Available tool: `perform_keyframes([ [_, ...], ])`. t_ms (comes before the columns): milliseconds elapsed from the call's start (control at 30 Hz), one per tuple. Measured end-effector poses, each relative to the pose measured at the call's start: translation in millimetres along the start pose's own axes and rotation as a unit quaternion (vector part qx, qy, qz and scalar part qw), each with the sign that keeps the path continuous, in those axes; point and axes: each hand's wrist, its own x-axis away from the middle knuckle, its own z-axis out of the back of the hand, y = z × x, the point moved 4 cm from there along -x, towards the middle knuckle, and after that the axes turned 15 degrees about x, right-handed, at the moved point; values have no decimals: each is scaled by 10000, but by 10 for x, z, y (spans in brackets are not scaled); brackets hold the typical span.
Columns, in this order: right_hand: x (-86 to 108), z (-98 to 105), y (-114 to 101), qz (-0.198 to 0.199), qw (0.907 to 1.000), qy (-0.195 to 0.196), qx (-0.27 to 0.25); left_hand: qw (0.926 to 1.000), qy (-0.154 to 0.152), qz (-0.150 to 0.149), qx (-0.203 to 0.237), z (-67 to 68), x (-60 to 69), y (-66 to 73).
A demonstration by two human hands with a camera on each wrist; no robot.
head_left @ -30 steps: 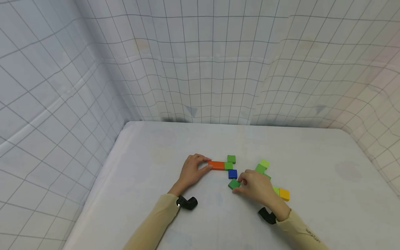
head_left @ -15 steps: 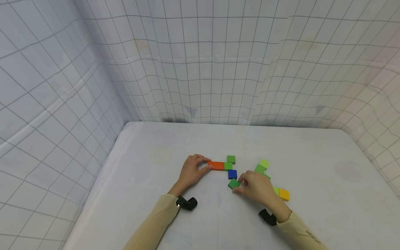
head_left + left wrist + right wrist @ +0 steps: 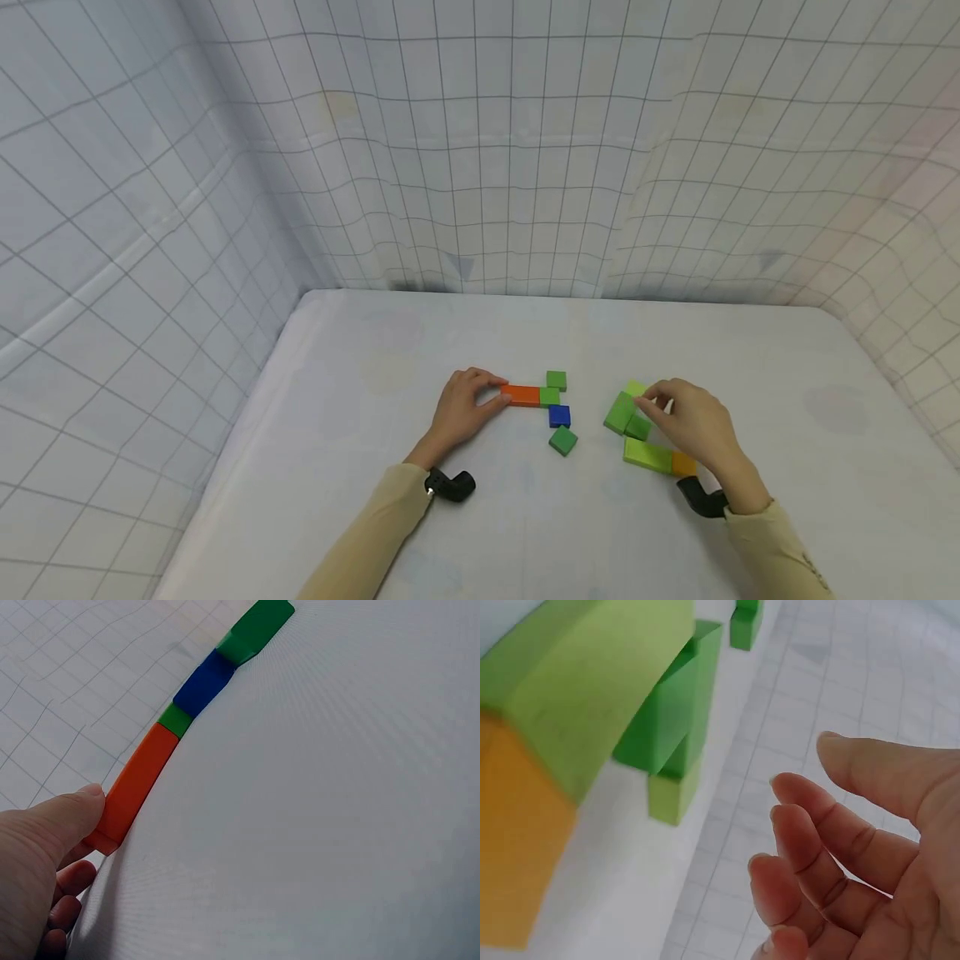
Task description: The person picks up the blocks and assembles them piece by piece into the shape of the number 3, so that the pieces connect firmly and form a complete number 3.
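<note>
My left hand [image 3: 459, 417] pinches the left end of an orange block [image 3: 521, 396] between thumb and fingers. A small green block [image 3: 550, 397] adjoins its right end, with another green block [image 3: 557, 380] just behind. In front come a blue block [image 3: 559, 416] and a turned dark green block [image 3: 563, 441]. My right hand [image 3: 693, 421] holds nothing, its fingers loosely bent above the right-hand cluster. Nearest its fingertips are a long green block [image 3: 619, 413], a smaller green block [image 3: 639, 427] and a lime block [image 3: 636, 388]. The right wrist view shows bare fingers [image 3: 799, 836] beside these blocks.
A long lime block [image 3: 647, 456] meets a yellow-orange block [image 3: 684, 464], which is close to the right wrist's black camera [image 3: 703, 498]. White cloth covers the table [image 3: 390, 358]. Grid-patterned curtains [image 3: 480, 167] stand behind and at the sides.
My right hand has let go of the dark green block and moved right and away from me, over the other cluster. My left hand stays at the orange block.
</note>
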Motion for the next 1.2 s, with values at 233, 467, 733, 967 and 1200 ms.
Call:
perform_keyframes([
  [233, 60, -84, 87, 49, 9967, -812, 56, 10000, 13, 34, 78, 3, 6, -16],
  [467, 190, -134, 86, 144, 9890, -1445, 277, 10000, -40, -13, 40, -21, 9, -28],
  [733, 290, -164, 114, 558, 9881, -1386, 362, 10000, 24, -55, 50, -16, -14, -36],
  [967, 367, -209, -17, 976, 9892, -1010, 427, 10000, 5, -68, 20, -24, -21, -36],
  [1200, 426, -327, -289, 1381, 9872, -597, 535, 10000, -22, -20, 20, -20, -21, -28],
])
